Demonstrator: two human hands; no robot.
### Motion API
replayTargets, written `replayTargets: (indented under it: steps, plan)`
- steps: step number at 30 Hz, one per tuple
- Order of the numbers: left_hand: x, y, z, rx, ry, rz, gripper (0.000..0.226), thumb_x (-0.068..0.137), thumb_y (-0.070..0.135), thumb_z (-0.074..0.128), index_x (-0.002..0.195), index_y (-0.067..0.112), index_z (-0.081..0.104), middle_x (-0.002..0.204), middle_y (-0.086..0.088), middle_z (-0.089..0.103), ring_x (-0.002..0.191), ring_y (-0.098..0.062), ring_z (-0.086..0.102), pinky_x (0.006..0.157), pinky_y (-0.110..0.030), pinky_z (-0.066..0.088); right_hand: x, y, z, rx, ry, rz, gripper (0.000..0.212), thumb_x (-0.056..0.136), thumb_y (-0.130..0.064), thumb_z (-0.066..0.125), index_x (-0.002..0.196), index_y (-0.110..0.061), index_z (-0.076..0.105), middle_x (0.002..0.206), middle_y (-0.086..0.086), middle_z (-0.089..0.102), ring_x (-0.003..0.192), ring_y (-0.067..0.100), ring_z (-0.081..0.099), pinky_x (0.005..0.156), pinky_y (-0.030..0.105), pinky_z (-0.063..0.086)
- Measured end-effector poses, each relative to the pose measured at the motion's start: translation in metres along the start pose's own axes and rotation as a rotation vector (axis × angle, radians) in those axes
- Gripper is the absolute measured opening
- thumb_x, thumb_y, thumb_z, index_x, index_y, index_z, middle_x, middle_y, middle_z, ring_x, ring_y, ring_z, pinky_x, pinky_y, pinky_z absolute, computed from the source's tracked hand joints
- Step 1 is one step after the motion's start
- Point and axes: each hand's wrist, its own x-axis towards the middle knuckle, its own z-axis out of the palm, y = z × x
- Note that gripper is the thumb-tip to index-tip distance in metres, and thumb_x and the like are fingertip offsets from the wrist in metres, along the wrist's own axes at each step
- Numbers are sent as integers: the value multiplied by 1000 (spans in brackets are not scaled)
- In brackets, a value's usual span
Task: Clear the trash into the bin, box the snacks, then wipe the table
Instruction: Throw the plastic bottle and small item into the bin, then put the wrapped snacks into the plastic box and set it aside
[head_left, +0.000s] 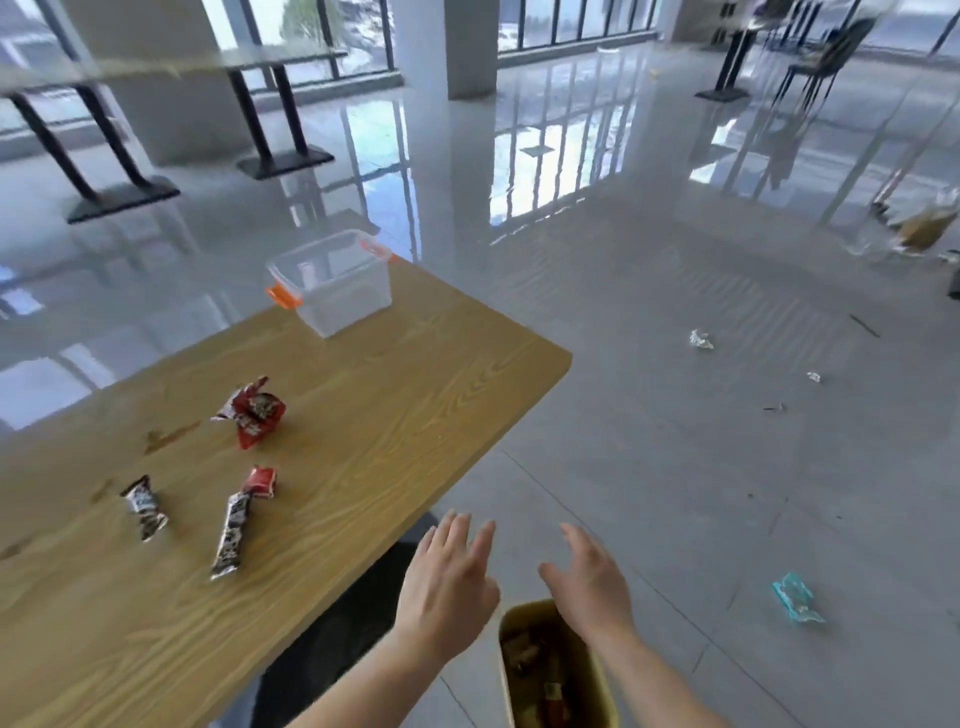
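My left hand (448, 582) and my right hand (589, 584) hover open and empty above a yellow bin (506, 623) on the floor beside the table; wrappers lie inside it. On the wooden table (363, 415) lie a crumpled red wrapper (252, 410), a small red snack packet (261, 481) and two black-and-white snack bars (146, 507) (231, 535). A clear plastic box (332, 283) with orange latches stands open at the table's far corner.
Scraps of litter lie on the grey floor to the right: a teal wrapper (796, 597), a silver one (701, 339) and a small bit (813, 376). Brown smears (169, 436) mark the tabletop. Other tables and chairs stand further back.
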Motion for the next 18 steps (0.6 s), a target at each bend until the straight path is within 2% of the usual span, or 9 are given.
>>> replayTargets:
  steps: [6, 12, 16, 18]
  plan:
    - [-30, -52, -69, 1, 139, -200, 64, 86, 32, 50, 146, 23, 30, 152, -7, 33, 144, -26, 24, 115, -36, 26, -1, -87, -8, 14, -76, -220, 57, 90, -42, 61, 140, -23, 45, 135, -2, 56, 121, 16, 53, 94, 29, 43]
    - [-67, -107, -107, -17, 212, -395, 67, 84, 31, 51, 147, 22, 33, 152, -7, 35, 142, -24, 28, 114, -34, 29, -7, -169, 11, -30, -160, -407, 54, 92, -41, 61, 141, -23, 45, 133, -3, 55, 118, 14, 54, 92, 27, 45]
    - [-91, -152, -122, -31, 273, -486, 62, 77, 28, 60, 137, 17, 50, 135, -6, 53, 125, -24, 50, 99, -35, 45, -10, -218, 39, -25, -222, -481, 51, 92, -40, 62, 139, -25, 47, 127, -6, 55, 112, 10, 54, 90, 25, 48]
    - [-100, -179, -123, -49, 280, -517, 60, 76, 28, 63, 134, 18, 52, 130, -5, 56, 118, -23, 54, 94, -34, 47, -10, -239, 57, -24, -231, -497, 51, 92, -39, 62, 139, -25, 49, 122, -8, 55, 107, 8, 53, 87, 22, 46]
